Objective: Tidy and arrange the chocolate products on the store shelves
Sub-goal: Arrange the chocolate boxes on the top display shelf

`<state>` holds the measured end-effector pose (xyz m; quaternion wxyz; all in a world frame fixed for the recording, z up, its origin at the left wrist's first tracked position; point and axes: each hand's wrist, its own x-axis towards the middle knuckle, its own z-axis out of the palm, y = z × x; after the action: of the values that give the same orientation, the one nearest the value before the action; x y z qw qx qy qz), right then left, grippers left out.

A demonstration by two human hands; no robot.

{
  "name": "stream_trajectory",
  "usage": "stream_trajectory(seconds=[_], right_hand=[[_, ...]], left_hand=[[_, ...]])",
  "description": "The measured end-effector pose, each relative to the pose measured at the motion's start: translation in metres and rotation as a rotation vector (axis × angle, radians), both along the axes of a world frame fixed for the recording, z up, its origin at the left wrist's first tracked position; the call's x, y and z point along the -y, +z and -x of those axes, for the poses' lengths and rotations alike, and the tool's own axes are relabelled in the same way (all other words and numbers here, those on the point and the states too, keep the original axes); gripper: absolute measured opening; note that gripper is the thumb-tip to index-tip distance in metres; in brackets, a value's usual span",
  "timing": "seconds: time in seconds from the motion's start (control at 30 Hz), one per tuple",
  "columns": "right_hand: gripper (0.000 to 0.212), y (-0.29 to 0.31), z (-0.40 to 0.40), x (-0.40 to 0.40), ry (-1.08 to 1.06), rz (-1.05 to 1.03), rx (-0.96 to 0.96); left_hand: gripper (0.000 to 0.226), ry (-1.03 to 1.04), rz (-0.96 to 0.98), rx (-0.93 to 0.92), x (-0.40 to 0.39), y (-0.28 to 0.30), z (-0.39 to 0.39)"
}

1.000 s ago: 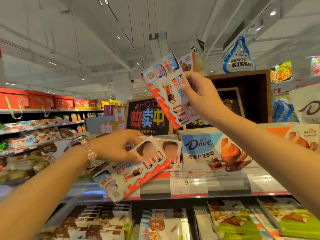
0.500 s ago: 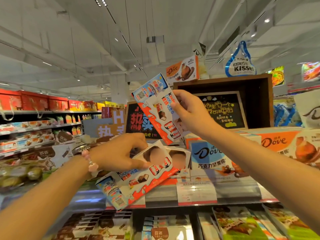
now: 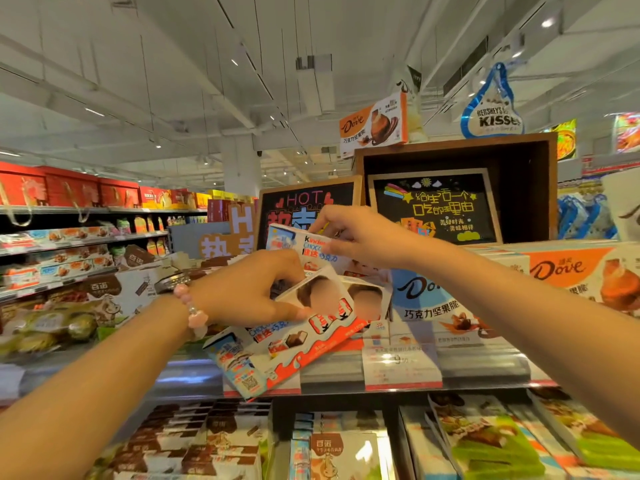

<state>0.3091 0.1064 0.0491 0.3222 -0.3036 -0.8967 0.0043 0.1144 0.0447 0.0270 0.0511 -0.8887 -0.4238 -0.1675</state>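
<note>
the left hand (image 3: 249, 289) grips a chocolate box (image 3: 277, 344) over the shelf edge (image 3: 450, 384), long axis slanting from lower left to upper right. the right hand (image 3: 360, 237) pinches a second box (image 3: 304, 249), lying nearly level behind it.

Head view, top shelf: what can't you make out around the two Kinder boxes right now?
- Upper Kinder box: its right part is hidden behind the right hand.
- Lower Kinder box: the left hand covers its upper left part.
- Left hand's fingers: tips partly hidden behind the box.
- Price tags: print too blurred to read.
- Pictures on the box fronts: blurred out.
</note>
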Motion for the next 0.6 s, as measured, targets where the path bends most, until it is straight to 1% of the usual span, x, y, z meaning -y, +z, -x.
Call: stream_trajectory(seconds=[0.13,0.27,0.43,0.5,0.53,0.6], right_hand=[[0.023,0.001,0.009,-0.005,-0.048,0.009,0.182],[0.025,-0.001,0.010,-0.007,-0.064,0.045,0.218],[0.031,0.001,0.010,0.002,-0.067,0.067,0.334],[0.032,0.001,0.009,0.009,-0.063,0.067,0.324],[0.033,0.002,0.007,0.014,-0.052,0.072,0.283],[0.037,0.007,0.002,0.027,0.000,0.113,0.136]], left_hand=[[0.019,0.001,0.000,0.026,0.001,-0.002,0.000],[0.021,0.019,-0.002,0.038,0.000,-0.003,0.002],[0.017,0.005,0.024,0.129,0.005,-0.003,0.003],[0.015,0.007,0.032,0.149,0.006,-0.002,0.003],[0.016,0.009,0.034,0.161,0.006,-0.001,0.004],[0.017,-0.002,0.036,0.226,0.007,0.002,0.006]])
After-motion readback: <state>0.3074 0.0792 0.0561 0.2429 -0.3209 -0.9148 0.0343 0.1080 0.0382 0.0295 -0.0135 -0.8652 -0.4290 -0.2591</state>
